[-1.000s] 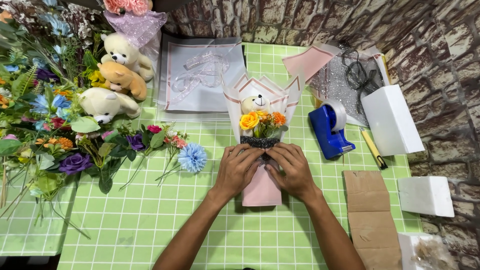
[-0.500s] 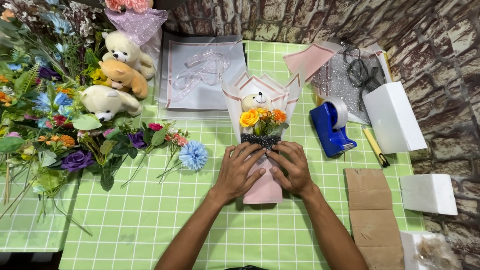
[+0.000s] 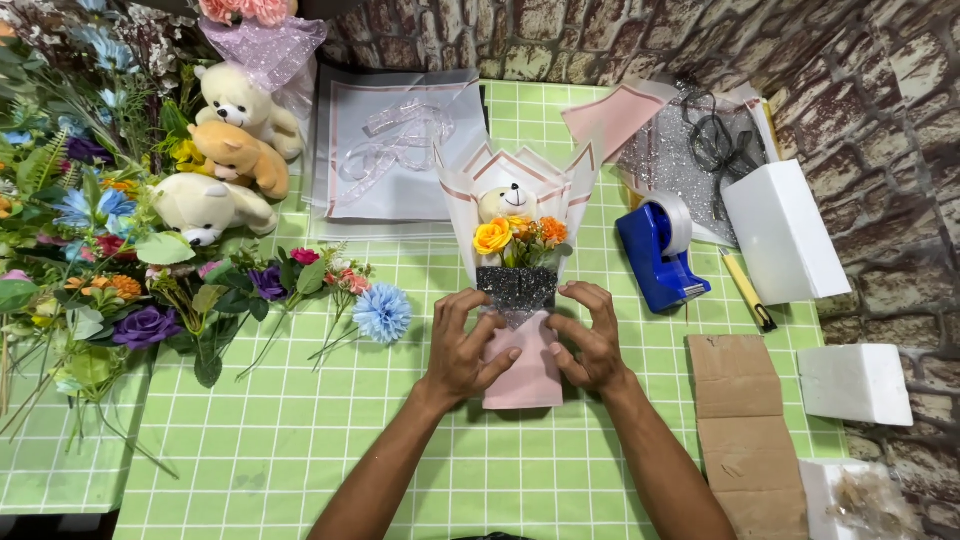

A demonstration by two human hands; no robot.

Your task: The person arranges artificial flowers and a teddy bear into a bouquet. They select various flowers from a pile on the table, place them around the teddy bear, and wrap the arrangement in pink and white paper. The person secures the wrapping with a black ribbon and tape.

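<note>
Bouquet [image 3: 520,300] is being held flat on the green checked desk [image 3: 300,450], just left of the blue tape dispenser [image 3: 655,250]. Its pink base is being clasped from both sides: the left hand [image 3: 465,350] and right hand [image 3: 590,340] are each being kept closed around it. Loose flowers [image 3: 300,290] are lying left of the bouquet.

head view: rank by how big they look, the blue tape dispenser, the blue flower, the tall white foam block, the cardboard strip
1. cardboard strip, though it lies nearer the camera
2. tall white foam block
3. blue tape dispenser
4. blue flower, clearly smallest
</note>
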